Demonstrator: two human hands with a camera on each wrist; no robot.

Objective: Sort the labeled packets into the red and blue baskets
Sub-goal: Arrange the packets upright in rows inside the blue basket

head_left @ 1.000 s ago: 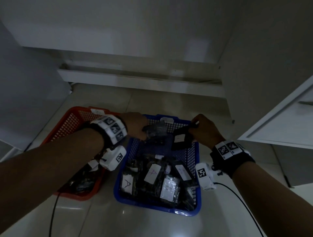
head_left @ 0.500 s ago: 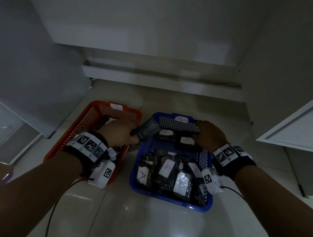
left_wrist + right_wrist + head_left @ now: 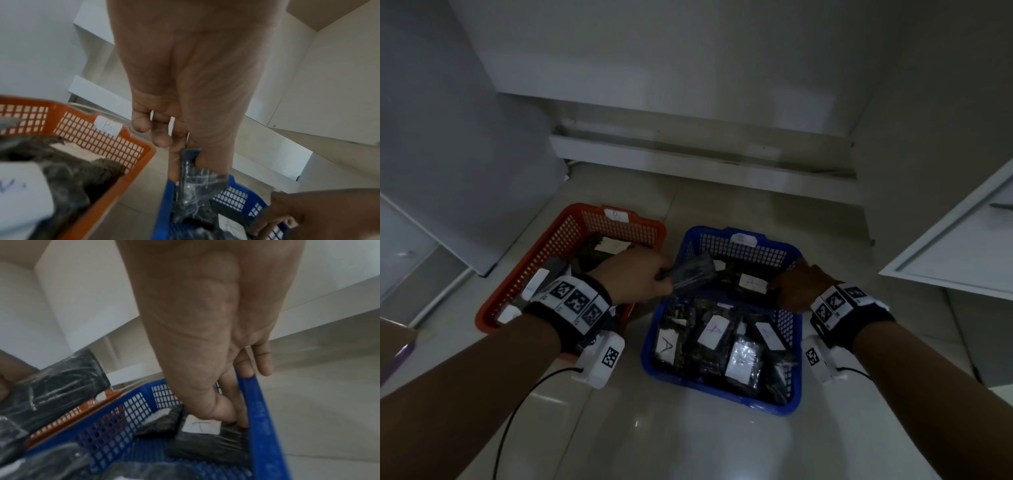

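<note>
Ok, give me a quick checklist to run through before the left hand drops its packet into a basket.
1. Left hand grips the packet: ok, pinched at one end.
2. Packet's label readable: cannot tell, no label faces any camera.
3. Red basket tag read: ok, it says B in the left wrist view.
4. Blue basket holds A packets: ok, several show A.
5. Right hand out of the way: not ok, its fingers are on a labeled packet at the blue basket's right rim.
</note>
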